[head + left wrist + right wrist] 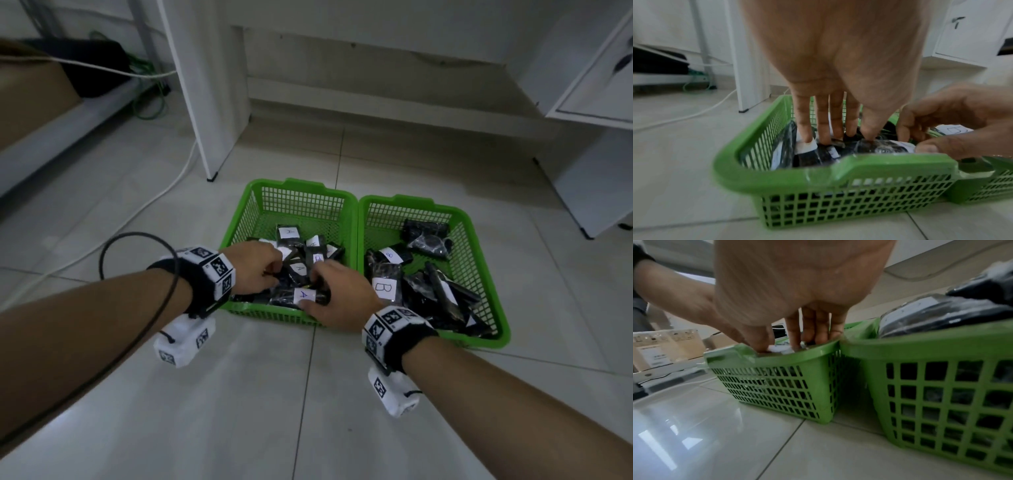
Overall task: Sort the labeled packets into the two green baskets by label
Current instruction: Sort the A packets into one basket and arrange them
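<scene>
While both hands work inside the left basket (260, 192), we judge the step in hand to be settling or checking the A pile. Our right hand (339, 294) pinches the nearest packet (291, 298), thumb on its white A label (304, 294) and fingers curled over its far edge. Our left hand (255, 269) sits just left of it, fingers reaching down among the packets beneath; whether they grasp one we cannot tell. Beyond the fingertips lie more A-labelled packets (289, 236). Right of the right hand, touching the first, stands the right basket (493, 308), holding B-labelled packets (383, 289). No packets show on the floor (239, 411). The next move calls for confirming that every label under the hands reads A, then letting go.
</scene>
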### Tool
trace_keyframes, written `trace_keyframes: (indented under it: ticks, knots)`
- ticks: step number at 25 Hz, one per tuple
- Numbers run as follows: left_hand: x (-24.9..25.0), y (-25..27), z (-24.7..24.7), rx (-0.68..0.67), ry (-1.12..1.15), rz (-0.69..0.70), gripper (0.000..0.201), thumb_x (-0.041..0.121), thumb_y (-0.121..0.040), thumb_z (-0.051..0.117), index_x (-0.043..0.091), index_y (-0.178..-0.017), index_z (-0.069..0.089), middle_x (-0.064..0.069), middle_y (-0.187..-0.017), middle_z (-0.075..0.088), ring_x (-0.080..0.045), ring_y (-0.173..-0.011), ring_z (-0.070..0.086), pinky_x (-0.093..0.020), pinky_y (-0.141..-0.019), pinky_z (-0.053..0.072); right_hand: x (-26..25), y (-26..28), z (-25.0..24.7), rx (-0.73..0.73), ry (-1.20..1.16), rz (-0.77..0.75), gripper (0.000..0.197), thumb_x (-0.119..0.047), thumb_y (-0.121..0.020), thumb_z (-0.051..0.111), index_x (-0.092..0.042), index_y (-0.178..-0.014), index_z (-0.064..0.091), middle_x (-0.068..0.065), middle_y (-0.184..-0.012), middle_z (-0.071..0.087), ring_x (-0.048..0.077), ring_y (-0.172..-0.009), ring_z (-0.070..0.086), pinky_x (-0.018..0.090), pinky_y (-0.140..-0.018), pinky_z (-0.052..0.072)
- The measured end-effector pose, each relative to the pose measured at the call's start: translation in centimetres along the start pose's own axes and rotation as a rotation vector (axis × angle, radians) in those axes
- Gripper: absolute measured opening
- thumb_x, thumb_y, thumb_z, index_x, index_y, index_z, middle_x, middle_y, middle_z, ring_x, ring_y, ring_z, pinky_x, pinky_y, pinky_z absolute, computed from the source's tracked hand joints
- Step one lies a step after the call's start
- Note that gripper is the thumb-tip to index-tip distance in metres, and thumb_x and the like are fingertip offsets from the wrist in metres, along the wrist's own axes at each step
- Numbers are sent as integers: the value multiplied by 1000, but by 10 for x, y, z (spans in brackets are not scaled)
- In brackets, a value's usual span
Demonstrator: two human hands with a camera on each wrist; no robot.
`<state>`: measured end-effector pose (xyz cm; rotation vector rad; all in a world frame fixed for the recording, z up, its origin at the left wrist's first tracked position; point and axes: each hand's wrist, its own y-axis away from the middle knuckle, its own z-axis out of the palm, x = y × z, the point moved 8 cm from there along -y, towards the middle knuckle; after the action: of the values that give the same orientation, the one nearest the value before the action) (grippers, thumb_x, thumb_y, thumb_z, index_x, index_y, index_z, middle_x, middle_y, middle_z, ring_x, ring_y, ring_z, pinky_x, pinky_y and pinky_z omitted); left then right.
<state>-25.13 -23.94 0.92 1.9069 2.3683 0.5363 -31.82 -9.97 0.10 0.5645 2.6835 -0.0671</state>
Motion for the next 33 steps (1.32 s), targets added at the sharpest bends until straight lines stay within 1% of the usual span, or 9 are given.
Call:
trace_keyframes:
  ticks: [4,9,13,15,18,24,28,30,33]
  knots:
    - [0,6,21,72,158,-40,24,40,-92,60,22,-105,70,7,-95,50,-17,-96,58,-32,-90,48,5,-12,2,-186,77,-43,39,-56,-86,69,-20,-102,65,-4,-96,56,17,-88,55,34,-74,48]
    - [-16,19,14,36,214,-116,26,40,-93,60,21,-108,68,4,-106,57,-15,-98,57,-28,-89,46,0,-38,-2,-425,170,-59,25,-39,-90,72,-19,-93,57,0,-98,60,20,-88,59,38,-77,54]
    - [-25,20,-10,89,270,-271,30,37,-91,64,20,-116,63,1,-111,64,-16,-94,59,-23,-82,45,-3,-74,-17,-307,-44,-11,11,-10,-83,73,-18,-85,66,-3,-91,68,20,-87,64,34,-78,56]
    - [-16,23,-10,-8,198,-266,34,39,-92,61,21,-120,62,1,-118,62,-19,-103,60,-24,-86,44,1,-71,-10,-343,-130,28,13,-17,-78,81,-15,-87,72,-3,-87,71,19,-83,67,32,-74,57]
    - [-3,29,-6,-116,67,-209,36,38,-94,57,22,-125,62,-1,-126,59,-21,-113,58,-27,-94,44,-4,-48,5,-355,17,-80,35,-37,-68,90,-18,-93,73,-4,-92,70,16,-84,65,30,-72,55]
    - [-14,16,-29,-83,-50,-150,38,40,-93,58,21,-126,59,-1,-129,58,-22,-115,56,-28,-93,43,-12,-22,-5,-147,8,-154,25,-23,-78,72,-20,-100,61,1,-98,61,21,-84,60,31,-69,48]
    - [-7,37,-55,-48,-199,-43,31,37,-93,58,25,-121,63,1,-121,62,-20,-108,58,-34,-93,48,-11,-3,-26,-52,-29,-59,30,-27,-86,75,-20,-114,66,0,-109,60,18,-92,58,29,-77,45]
    - [1,56,-71,-43,-261,-22,32,38,-94,57,25,-122,63,-1,-122,61,-21,-110,57,-33,-94,47,-13,7,-46,16,-91,0,32,-15,-83,78,-18,-114,68,-1,-102,64,19,-89,62,27,-72,47]
    - [14,81,-100,-15,-376,2,31,36,-96,56,25,-125,61,-1,-127,58,-21,-115,55,-30,-96,44,-7,17,-80,48,-216,170,45,1,-73,80,-13,-113,65,1,-99,67,19,-86,63,32,-73,57]
